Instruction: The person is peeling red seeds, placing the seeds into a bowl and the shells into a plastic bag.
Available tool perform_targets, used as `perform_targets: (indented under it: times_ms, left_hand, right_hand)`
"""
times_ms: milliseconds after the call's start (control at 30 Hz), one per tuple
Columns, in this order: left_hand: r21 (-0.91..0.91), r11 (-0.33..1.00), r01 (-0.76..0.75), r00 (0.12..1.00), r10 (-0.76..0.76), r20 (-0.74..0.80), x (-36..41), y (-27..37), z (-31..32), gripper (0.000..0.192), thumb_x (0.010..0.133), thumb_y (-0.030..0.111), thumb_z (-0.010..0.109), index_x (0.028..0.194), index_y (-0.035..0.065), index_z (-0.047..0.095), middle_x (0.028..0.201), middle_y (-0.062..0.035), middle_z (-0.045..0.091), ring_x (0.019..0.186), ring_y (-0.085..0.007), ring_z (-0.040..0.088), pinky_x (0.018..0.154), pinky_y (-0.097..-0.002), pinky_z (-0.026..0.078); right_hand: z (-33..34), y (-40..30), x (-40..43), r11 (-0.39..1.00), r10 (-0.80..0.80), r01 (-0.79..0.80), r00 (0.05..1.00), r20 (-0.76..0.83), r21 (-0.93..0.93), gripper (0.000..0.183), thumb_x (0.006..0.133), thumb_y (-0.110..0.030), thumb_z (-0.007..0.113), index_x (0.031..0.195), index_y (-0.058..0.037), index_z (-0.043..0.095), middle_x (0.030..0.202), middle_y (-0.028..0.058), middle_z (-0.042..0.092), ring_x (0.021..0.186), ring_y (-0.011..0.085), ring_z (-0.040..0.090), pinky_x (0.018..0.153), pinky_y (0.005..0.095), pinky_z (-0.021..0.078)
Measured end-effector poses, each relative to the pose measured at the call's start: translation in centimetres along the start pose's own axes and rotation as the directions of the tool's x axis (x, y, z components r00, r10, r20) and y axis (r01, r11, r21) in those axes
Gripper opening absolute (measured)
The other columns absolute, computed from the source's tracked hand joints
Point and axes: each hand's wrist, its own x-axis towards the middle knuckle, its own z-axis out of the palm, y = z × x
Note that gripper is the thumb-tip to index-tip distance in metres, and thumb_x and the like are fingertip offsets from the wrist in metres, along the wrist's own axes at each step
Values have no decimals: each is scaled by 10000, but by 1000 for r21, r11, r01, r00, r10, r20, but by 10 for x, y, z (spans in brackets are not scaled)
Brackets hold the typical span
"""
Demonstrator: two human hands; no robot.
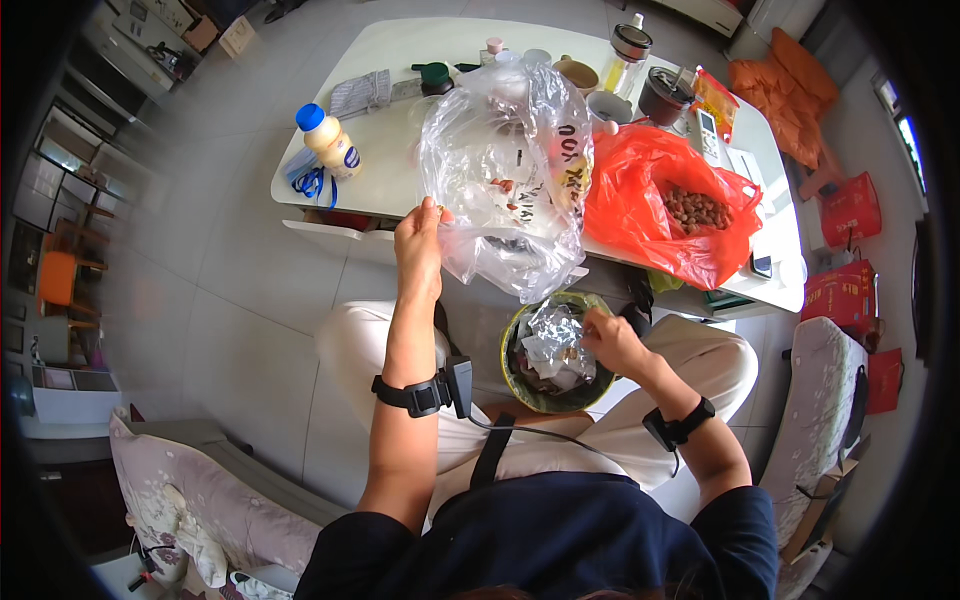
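My left hand [420, 251] is at the left edge of a large clear plastic bag [465, 161], its fingers curled by the bag's rim. Whether it pinches the film or a small piece cannot be made out. A few reddish-brown pieces [504, 184] show in the bag, which bears printed writing. My right hand [619, 345] hangs over the right side of a round waste bin [507, 367], fingers bent downward and their tips partly hidden. Crumpled clear wrapping [559, 337] and pale scraps fill the bin between my knees. Right of the clear bag, a red plastic bag [630, 187] holds many small brown nuts [694, 210].
The white table [390, 45] carries a blue-capped bottle [330, 142], a dark green-lidded jar [435, 79], a glass bottle [626, 56], a lidded dark cup [665, 96] and a remote control [707, 135]. A drawer [337, 232] juts out at the front. Cushioned seats [817, 405] flank me.
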Motion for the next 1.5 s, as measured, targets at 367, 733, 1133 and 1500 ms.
perform_targets:
  times_ms: [367,733,1133,1500]
  left_hand:
    - [122,992,40,994,-26,-110,6,4,11,339,894,319,451,837,3,558,727,-7,524,636,-82,429,614,-231,373]
    - [205,979,7,991,21,-135,83,-31,44,354,903,310,409,780,5,540,753,-60,547,697,-137,472,662,-284,386]
    - [197,980,-26,991,51,-124,108,-30,71,362,901,321,408,764,9,531,739,-54,525,683,-135,457,663,-284,379]
    - [771,625,-119,993,81,87,65,-20,34,357,839,298,496,711,-31,549,679,-207,567,656,-382,540,617,-421,422]
  right_hand:
    - [-65,-58,103,936,-318,263,917,-239,-235,848,546,3,680,1283,-181,302,1336,267,142,1145,455,329,915,467,346]
    - [-16,-26,234,853,-5,-86,985,-172,-514,389,854,-225,356,1242,-262,356,1299,223,332,1228,320,312,929,583,199]
    - [-40,-13,266,882,32,-130,976,-217,-453,369,860,-223,345,1227,-250,367,1288,205,355,1210,311,343,897,624,196]
    - [-86,-4,213,807,-207,78,966,-157,-585,566,636,-19,524,1183,-124,426,1232,214,371,1180,359,331,928,544,213]
